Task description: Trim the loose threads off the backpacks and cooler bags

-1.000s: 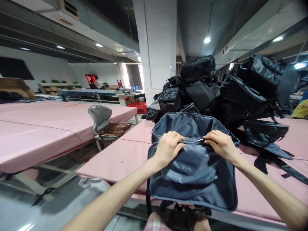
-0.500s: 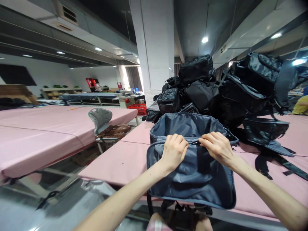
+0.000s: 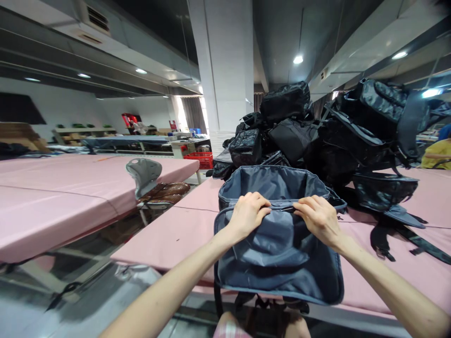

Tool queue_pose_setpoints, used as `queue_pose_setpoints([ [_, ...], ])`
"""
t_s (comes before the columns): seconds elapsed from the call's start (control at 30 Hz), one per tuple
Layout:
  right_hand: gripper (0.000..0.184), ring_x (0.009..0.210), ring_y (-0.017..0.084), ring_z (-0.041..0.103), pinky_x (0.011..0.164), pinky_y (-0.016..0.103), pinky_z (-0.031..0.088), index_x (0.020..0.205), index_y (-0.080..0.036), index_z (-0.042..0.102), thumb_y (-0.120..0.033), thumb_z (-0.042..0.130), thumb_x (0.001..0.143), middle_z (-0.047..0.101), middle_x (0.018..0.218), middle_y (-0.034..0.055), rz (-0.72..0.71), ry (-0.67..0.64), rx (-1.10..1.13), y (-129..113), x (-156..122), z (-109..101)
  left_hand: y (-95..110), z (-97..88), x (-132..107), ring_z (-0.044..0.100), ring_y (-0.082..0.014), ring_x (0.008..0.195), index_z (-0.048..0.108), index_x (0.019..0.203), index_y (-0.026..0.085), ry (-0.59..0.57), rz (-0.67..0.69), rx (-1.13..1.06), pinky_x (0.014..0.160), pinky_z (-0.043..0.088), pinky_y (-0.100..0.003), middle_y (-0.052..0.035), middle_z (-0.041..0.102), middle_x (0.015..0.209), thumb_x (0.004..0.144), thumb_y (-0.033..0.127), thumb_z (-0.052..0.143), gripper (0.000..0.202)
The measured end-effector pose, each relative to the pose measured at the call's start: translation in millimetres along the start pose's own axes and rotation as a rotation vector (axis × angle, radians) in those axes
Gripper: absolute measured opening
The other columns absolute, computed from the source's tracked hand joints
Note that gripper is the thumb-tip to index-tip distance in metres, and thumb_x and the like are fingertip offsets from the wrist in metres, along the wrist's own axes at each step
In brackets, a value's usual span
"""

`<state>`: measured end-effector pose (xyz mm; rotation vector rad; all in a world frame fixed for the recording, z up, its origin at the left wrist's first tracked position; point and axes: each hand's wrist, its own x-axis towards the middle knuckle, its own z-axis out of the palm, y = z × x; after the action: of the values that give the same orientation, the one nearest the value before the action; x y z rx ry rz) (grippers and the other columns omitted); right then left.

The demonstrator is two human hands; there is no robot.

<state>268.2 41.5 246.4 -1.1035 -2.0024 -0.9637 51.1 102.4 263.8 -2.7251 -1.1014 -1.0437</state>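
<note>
A backpack (image 3: 271, 267) lies wide open at the table's front edge, its blue-grey lining facing me and one panel folded down toward my lap. Across the fold runs a seam with a short dark strip (image 3: 288, 209) showing between my hands. My left hand (image 3: 249, 213) pinches the seam left of centre, thumb and fingers pressed together. To the right, my right hand (image 3: 319, 217) is closed on the same seam, close to the dark strip. What lies under the fingertips is hidden. Black straps hang below the panel over the edge.
Behind the backpack rises a heap of black and camouflage bags (image 3: 292, 136) on the pink-covered table (image 3: 176, 234). Loose straps (image 3: 382, 241) lie at the right. A grey chair (image 3: 144, 176) stands between this table and another pink table (image 3: 70, 188). Part of a person in yellow (image 3: 437, 154) shows far right.
My left hand has slid a little left along the seam, widening the gap between my hands. The folded-down panel's lining has changed its creases. The view has shifted slightly.
</note>
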Motion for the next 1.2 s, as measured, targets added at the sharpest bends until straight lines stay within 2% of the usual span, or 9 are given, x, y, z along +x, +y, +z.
queue_pose_setpoints([
  [0.1,0.011,0.073,0.016,0.049,0.065,0.029,0.036,0.090,-0.017,0.061,-0.018,0.052,0.084,0.064,0.085,0.0054,0.001,-0.009,0.012,-3.1,0.8,1.7,-1.4,0.9,9.1,0.054,-0.0171,0.082,0.067,0.081,0.021,-0.109,-0.042,-0.008,0.071,0.038,-0.027,-0.0030,0.062,0.086,0.083,0.025,0.047,0.021],
  [0.27,0.010,0.074,0.016,0.050,0.066,0.029,0.039,0.090,-0.017,0.061,-0.019,0.053,0.084,0.064,0.085,0.0048,0.060,-0.002,0.049,-5.1,0.1,4.2,-10.9,-2.7,27.7,0.053,-0.0146,0.069,0.066,0.072,0.016,-0.386,-0.199,-0.254,0.062,0.035,-0.024,-0.0004,0.061,0.070,0.074,0.024,0.049,0.019],
  [0.33,0.010,0.075,0.016,0.050,0.066,0.029,0.040,0.089,-0.017,0.061,-0.019,0.053,0.083,0.064,0.086,0.0047,0.064,0.006,0.063,-6.2,1.0,6.3,-14.2,-3.5,30.8,0.051,-0.0136,0.065,0.064,0.067,0.014,-0.436,-0.235,-0.318,0.058,0.032,-0.023,0.0009,0.056,0.062,0.072,0.026,0.049,0.020],
  [0.7,0.008,0.074,0.016,0.050,0.065,0.029,0.043,0.087,-0.018,0.061,-0.020,0.055,0.082,0.064,0.082,0.0035,0.088,-0.024,0.203,-4.9,6.9,8.4,-15.1,-3.8,27.4,0.045,-0.0125,0.061,0.059,0.061,0.013,-0.444,-0.253,-0.422,0.056,0.031,-0.023,0.0014,0.051,0.058,0.065,0.031,0.048,0.022],
  [1.2,0.006,0.073,0.016,0.050,0.065,0.029,0.042,0.085,-0.019,0.060,-0.020,0.055,0.082,0.063,0.082,0.0022,0.125,-0.085,0.229,-5.5,9.8,10.2,-15.8,-1.5,26.2,0.045,-0.0129,0.061,0.062,0.064,0.013,-0.412,-0.251,-0.383,0.054,0.030,-0.022,0.0011,0.050,0.057,0.068,0.033,0.047,0.025],
])
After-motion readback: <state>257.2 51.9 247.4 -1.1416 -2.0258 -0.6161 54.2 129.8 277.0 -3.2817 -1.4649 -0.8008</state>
